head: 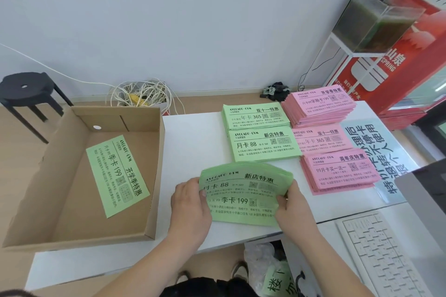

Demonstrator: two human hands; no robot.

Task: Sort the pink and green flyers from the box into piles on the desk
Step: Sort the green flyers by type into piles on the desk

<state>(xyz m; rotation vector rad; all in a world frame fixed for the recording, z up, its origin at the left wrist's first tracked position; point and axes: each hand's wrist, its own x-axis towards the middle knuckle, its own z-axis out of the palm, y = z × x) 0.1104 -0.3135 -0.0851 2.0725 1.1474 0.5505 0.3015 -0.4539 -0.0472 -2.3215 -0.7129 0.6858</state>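
A bundle of green flyers point(243, 190) is held over the white desk point(190, 142): my left hand point(190, 202) grips its left edge and my right hand point(293, 205) grips its right edge. The top sheets are bowed upward. The cardboard box point(79, 200) stands at the left with one green flyer point(117, 175) lying on its floor. On the desk behind lie two green piles point(254, 116) point(264, 144) and three pink piles point(318, 107) point(321, 138) point(340, 171).
A white keyboard point(383, 255) lies at the front right. A blue printed sheet point(376, 152) lies right of the pink piles. A black stool point(26, 94) and tangled white cables point(142, 94) sit behind the box. A glass tank point(371, 24) stands on a white rack at the far right.
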